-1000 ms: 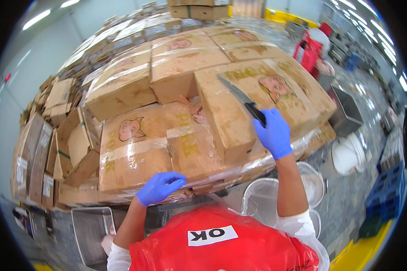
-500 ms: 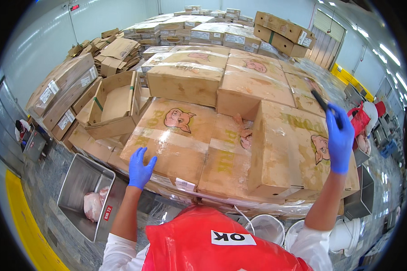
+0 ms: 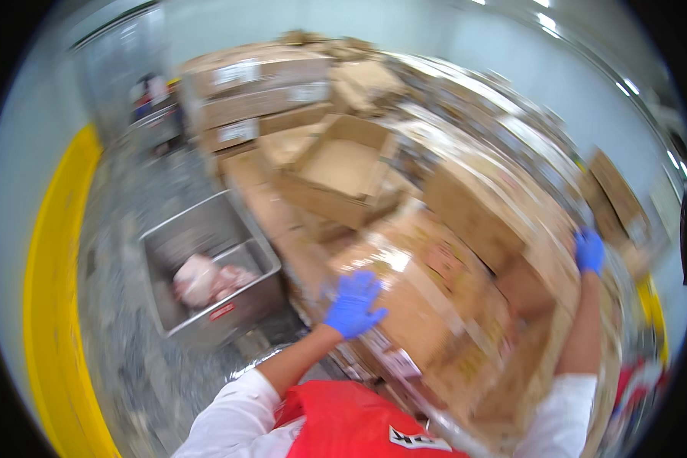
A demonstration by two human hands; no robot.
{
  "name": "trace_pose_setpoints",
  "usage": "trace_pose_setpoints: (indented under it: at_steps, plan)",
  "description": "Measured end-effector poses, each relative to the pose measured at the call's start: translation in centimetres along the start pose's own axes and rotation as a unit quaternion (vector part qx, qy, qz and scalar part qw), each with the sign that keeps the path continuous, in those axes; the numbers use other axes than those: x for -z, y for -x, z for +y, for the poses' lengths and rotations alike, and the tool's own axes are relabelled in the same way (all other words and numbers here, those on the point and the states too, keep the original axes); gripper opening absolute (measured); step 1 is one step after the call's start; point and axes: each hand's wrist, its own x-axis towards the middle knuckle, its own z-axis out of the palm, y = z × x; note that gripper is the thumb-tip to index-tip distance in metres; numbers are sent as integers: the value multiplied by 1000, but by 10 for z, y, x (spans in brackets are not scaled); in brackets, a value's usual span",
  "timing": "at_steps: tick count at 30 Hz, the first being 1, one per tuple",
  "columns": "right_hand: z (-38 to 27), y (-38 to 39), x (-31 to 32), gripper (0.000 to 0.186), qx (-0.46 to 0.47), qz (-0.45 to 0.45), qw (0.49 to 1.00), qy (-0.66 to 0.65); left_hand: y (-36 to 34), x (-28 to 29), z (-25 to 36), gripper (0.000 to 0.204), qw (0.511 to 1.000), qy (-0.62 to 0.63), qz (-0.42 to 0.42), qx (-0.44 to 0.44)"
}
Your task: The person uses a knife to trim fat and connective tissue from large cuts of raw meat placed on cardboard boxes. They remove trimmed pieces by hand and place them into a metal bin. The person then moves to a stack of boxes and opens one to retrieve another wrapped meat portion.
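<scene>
Gloved left hand (image 3: 353, 304) on glossy wrapped carton (image 3: 420, 298)

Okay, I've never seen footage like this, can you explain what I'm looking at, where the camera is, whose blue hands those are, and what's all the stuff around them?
There is no machine here. The picture comes from a wide fisheye camera worn on a person's head, looking down, so straight edges bend and the corners go dark. The picture is blurred by motion.

The two blue shapes are the person's own hands in gloves. The left hand lies spread on the near face of a plastic-wrapped cardboard box. The right hand reaches up on the far right side of the same stack; whether it holds anything is too blurred to tell.

The red at the bottom is the person's apron, over white sleeves.

Around them: many stacked cardboard boxes, one open empty box further back, and to the left a metal bin on the floor with pale pink pieces, seemingly meat, inside. A yellow line runs along the floor.
</scene>
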Motion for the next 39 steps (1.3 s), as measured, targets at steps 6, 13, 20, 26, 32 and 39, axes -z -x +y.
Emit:
trace_pose_setpoints:
  at_steps: [6, 13, 20, 26, 32, 39]
  plan:
    - [79, -72, -54, 26, -22, -80, 991, 109, 3, 4, 4, 74, 1000, 16, 26, -5]
    - [104, -9, -154, 21, -2, -104, 985, 136, 3, 7, 3, 74, 1000, -6, 12, 7]
    - [72, 58, -97, 60, -167, -249, 942, -147, 8, 9, -3, 74, 999, -45, -17, 22]
    - [168, 145, 153, 51, -175, -146, 971, -77, -11, -2, 11, 73, 999, -41, -16, -18]
    - [182, 335, 329, 41, -335, 62, 940, 18, -4, 1, -9, 78, 997, -78, -28, -6]
    - [204, 538, 381, 43, -470, 402, 780, 91, -42, -6, 147, 77, 967, 209, -65, -134]
